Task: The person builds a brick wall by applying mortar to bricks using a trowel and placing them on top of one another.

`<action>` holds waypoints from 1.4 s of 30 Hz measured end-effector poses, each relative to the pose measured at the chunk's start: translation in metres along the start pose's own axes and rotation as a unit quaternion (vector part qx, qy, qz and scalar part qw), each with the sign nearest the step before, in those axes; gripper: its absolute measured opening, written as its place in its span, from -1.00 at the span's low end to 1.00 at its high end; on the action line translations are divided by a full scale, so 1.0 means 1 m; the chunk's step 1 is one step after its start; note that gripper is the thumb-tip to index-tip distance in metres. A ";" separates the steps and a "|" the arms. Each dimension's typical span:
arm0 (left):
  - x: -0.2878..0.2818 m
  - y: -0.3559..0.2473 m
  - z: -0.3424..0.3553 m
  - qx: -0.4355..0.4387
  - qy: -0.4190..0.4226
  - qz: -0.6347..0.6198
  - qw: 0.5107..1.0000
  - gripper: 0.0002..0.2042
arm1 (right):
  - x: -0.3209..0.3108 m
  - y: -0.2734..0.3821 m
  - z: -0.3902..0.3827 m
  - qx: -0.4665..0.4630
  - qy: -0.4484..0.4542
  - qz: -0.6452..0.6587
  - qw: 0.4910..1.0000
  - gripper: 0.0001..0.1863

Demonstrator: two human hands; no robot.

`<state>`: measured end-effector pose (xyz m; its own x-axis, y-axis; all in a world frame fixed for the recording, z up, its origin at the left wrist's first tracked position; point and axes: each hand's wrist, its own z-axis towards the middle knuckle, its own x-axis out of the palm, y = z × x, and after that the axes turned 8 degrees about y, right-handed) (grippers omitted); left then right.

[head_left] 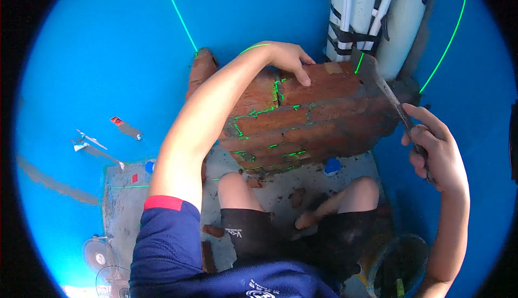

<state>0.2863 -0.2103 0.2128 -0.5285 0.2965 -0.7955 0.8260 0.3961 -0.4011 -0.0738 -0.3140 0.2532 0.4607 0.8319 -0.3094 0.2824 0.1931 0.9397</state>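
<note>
A low wall of red bricks (324,115) with mortar joints stands in front of me. My left hand (291,60) is at its top course, thumb against the front of a brick (324,88) and the other fingers over the upper edge, partly hidden. In my right hand (434,147) is a trowel (389,94), held by its handle with the fingers wrapped round it. Its flat blade touches or hovers just over the wall's top right end; I cannot tell which. Grey mortar (377,88) lies below the blade.
White pipes (353,23) bound with black tape rise behind the wall's right end. Blue walls surround the corner, crossed by green laser lines. Brick pieces (213,230) lie on the grey floor (127,190). Fans (100,257) stand lower left, a bucket (396,265) lower right.
</note>
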 end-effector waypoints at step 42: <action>0.002 0.020 -0.025 -0.026 -0.040 -0.027 0.998 -0.33 | 0.054 -0.025 0.068 -0.084 0.061 0.052 0.993 -0.52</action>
<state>0.2964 -0.1802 0.2147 -0.5532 0.2036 -0.8078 0.7839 0.4554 -0.4221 0.0013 -0.3097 0.2028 0.3726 0.9065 -0.1985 0.0899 0.1777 0.9800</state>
